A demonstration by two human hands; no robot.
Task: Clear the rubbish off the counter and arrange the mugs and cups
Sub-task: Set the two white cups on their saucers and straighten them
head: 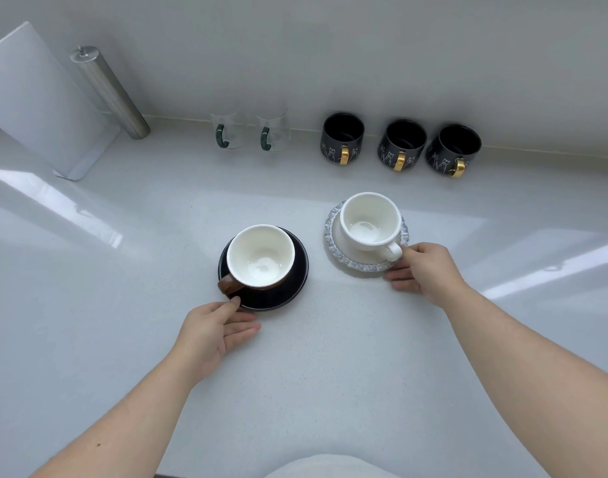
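A brown cup (261,258) with a white inside stands on a black saucer (297,277) in the middle of the counter. My left hand (214,331) grips the near edge of that saucer, thumb on top beside the cup's handle. To the right, a white cup (369,220) sits on a white saucer (356,262) with a wavy grey rim. My right hand (423,270) holds this saucer's near right edge, thumb at the cup's handle. Along the back wall stand two clear glass mugs (228,131) (273,131) with green handles and three black mugs (344,138) (400,144) (454,150) with gold handles.
A steel paper-towel holder (111,93) leans at the back left beside a white board (36,101). The white counter (312,374) stretches toward me between my forearms. The back wall rises right behind the row of mugs.
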